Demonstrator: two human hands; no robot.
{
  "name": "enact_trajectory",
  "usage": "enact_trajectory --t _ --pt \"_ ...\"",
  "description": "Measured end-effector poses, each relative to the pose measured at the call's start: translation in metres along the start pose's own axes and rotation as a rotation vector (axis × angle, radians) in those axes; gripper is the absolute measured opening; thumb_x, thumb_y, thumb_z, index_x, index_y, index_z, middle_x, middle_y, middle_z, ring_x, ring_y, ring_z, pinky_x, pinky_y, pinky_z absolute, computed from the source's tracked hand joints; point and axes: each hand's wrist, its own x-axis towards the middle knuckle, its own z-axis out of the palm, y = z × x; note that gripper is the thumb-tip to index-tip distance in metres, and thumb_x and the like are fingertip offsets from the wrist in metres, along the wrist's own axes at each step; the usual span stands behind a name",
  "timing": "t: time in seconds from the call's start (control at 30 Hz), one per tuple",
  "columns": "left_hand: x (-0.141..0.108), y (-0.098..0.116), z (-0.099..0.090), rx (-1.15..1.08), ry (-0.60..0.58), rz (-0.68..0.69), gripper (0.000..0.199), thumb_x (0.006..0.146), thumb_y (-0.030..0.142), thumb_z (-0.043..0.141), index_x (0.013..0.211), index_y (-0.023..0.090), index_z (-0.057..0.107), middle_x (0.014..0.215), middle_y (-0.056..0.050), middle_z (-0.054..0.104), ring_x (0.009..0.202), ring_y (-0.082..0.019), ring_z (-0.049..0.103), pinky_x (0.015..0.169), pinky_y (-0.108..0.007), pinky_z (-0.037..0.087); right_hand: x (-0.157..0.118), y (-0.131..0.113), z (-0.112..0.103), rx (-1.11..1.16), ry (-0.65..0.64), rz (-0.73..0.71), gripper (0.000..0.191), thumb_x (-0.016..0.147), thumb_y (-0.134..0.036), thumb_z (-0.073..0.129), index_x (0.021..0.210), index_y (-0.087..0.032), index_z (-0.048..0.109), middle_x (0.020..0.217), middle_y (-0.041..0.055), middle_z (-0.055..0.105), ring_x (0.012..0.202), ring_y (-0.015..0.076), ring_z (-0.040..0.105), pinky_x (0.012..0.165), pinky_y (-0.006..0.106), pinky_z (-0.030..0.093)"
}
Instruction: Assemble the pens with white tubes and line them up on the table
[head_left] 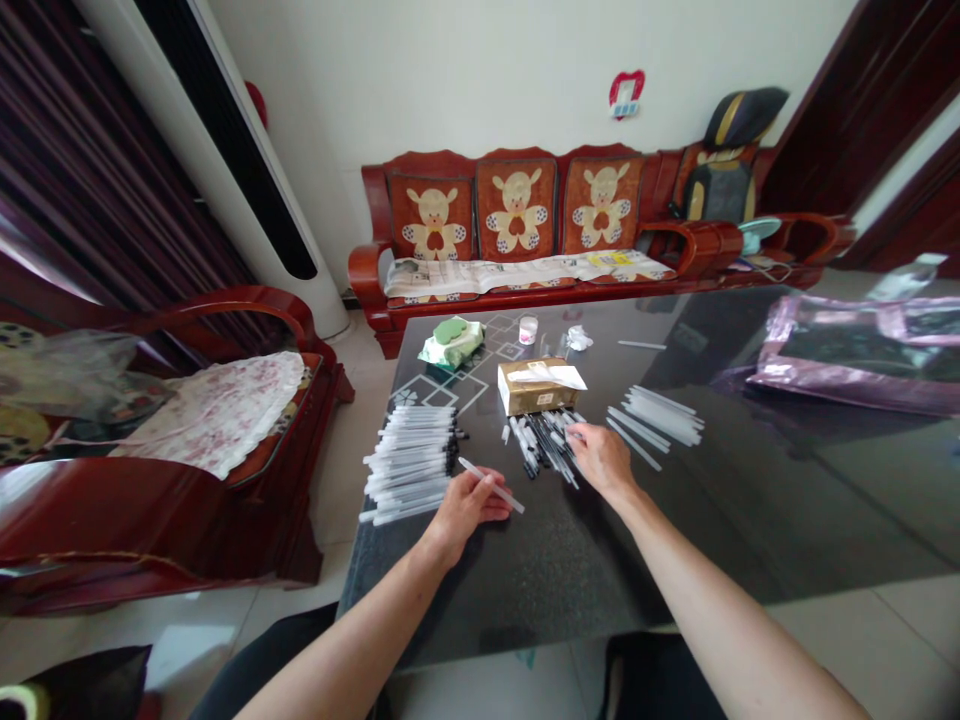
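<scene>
My left hand is closed around a translucent white pen barrel, which slants across the fingers above the dark table. To its left lies a thick stack of similar pens, with dark tips toward the right. My right hand reaches to the right edge of a loose pile of black and clear pen parts. Its thumb and fingers are pinched together there; whatever is between them is too small to make out. Right of that hand rests a group of frosted empty tubes.
Behind the pile stands a gold tissue box. Farther back are a green wipes pack, a small white cup, crumpled tissue and a lone tube. A purple-edged plastic bag lies at the right.
</scene>
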Motion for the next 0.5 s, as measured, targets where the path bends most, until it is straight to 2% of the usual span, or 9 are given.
enact_trajectory --t 0.13,0.23,0.37,0.5 --pt "-0.001 0.001 0.002 0.036 -0.015 -0.04 0.042 0.071 0.049 0.065 0.088 0.012 0.056 0.073 -0.009 0.068 0.061 -0.016 0.065 0.058 -0.026 0.051 0.009 0.027 -0.011 -0.017 0.007 0.114 0.022 0.081 -0.03 0.051 0.089 -0.025 0.071 0.086 0.0037 0.072 0.081 0.0193 0.065 0.062 0.024 0.04" --pt "-0.002 0.0 0.004 0.068 -0.021 -0.064 0.041 0.072 0.05 0.064 0.084 0.012 0.055 0.066 -0.008 0.066 0.056 -0.014 0.064 0.052 -0.023 0.05 0.008 0.036 -0.014 -0.026 -0.049 0.127 0.019 0.077 -0.03 0.054 0.08 -0.025 0.072 0.079 0.0026 0.071 0.075 0.0185 0.064 0.056 0.024 0.037" --pt "-0.002 -0.001 0.005 0.117 -0.054 -0.077 0.041 0.073 0.052 0.062 0.08 0.012 0.055 0.059 -0.005 0.064 0.05 -0.013 0.061 0.046 -0.02 0.047 -0.001 0.033 -0.013 -0.043 -0.104 0.071 0.017 0.075 -0.027 0.054 0.072 -0.024 0.071 0.072 0.0015 0.069 0.07 0.0168 0.062 0.055 0.023 0.035" --pt "-0.001 -0.003 0.004 0.148 -0.073 -0.056 0.042 0.073 0.055 0.06 0.079 0.013 0.055 0.056 -0.004 0.062 0.048 -0.013 0.06 0.043 -0.019 0.044 -0.01 0.021 -0.008 -0.023 -0.158 -0.07 0.015 0.076 -0.026 0.055 0.074 -0.024 0.07 0.075 0.0005 0.069 0.073 0.0158 0.062 0.058 0.022 0.036"
